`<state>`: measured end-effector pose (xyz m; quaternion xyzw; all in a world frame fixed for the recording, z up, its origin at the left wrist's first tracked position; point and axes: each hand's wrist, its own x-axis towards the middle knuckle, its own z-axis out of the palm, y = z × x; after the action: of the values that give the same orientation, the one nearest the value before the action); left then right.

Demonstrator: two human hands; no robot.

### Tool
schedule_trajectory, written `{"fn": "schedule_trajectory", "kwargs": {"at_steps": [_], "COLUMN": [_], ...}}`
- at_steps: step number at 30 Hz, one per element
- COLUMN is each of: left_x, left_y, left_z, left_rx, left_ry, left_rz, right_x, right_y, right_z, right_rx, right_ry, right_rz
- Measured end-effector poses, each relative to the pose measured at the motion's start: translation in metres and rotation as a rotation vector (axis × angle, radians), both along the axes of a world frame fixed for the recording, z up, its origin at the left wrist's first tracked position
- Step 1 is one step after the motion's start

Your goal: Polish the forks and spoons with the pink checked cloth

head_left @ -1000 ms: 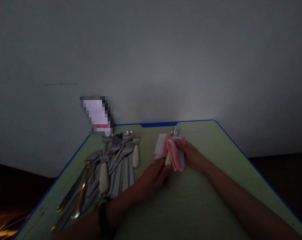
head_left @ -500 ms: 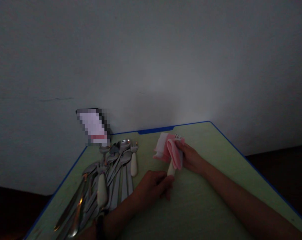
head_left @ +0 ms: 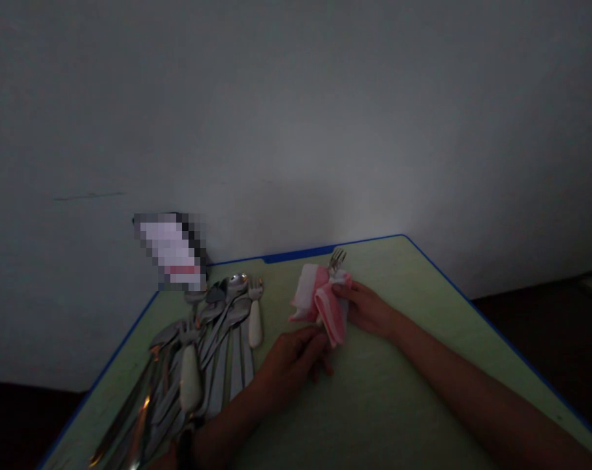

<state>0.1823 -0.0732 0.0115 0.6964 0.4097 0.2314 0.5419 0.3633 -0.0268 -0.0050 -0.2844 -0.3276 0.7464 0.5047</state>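
On the desk [head_left: 369,411], toward nine o'clock, spoons [head_left: 239,312] and forks [head_left: 190,380] lie heaped. Mid-desk, the left hand's [head_left: 296,359] grip is closed on the held fork's [head_left: 337,260] near end; its long axis runs near-to-far, tines between twelve and one. A pink-and-white cloth [head_left: 331,312] covers its middle, pinched at three o'clock by the right hand [head_left: 369,310].

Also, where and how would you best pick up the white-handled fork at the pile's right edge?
Probably by its white handle, pinched across the width from the right: the handle points toward the person, the tined head toward the wall, with other cutlery close on its left and tabletop along its right.
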Motion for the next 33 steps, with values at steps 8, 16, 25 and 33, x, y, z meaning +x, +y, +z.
{"fn": "schedule_trajectory", "kwargs": {"at_steps": [8,16,25,33], "left_x": [-0.003,-0.001,0.000,0.000], "left_y": [0.002,0.006,0.007,0.008], "left_z": [0.002,0.000,-0.010,-0.003], "left_rx": [0.018,-0.101,-0.087,-0.090], "left_ry": [-0.261,-0.325,-0.227,-0.457], "left_rz": [0.405,0.305,0.380,0.424], "right_x": [0.001,0.003,0.015,0.033], "right_y": [-0.003,-0.014,-0.005,0.011], "right_z": [0.003,0.019,0.019,0.005], "right_rx": [-0.037,0.512,0.766,0.415], "right_ry": [-0.161,-0.769,-1.237,-0.764], "right_rz": [0.034,0.245,0.173,-0.082]}}
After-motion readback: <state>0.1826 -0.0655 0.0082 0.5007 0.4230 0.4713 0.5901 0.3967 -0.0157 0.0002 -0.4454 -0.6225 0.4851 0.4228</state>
